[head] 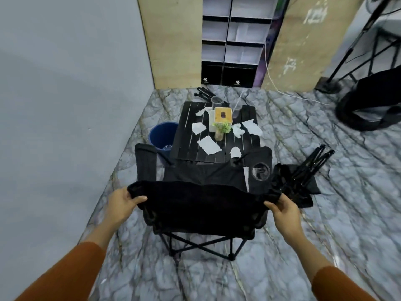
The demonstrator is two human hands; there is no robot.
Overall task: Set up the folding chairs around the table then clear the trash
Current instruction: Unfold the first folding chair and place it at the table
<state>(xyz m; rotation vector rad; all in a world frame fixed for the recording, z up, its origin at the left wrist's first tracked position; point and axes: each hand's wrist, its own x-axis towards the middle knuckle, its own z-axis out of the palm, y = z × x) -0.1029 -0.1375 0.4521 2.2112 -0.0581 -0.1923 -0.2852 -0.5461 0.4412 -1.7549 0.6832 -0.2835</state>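
Unfolded black chair [201, 205] at frame centre-bottom, backrest top corners clenched by left hand [121, 204] & right hand [284, 211]; black table [188, 135] w/ crumpled tissues [209, 144] just beyond, folded chair [303, 177] centre-right on floor.

The chair [201, 205] I've got is matt black cloth on thin black metal legs. The table [186, 135] top is dark slats with a dull sheen. The scraps [209, 145] on it look like crumpled white paper. The bucket [162, 133] is smooth blue plastic, and the floor [303, 246] is a glossy stone-pattern sheet.
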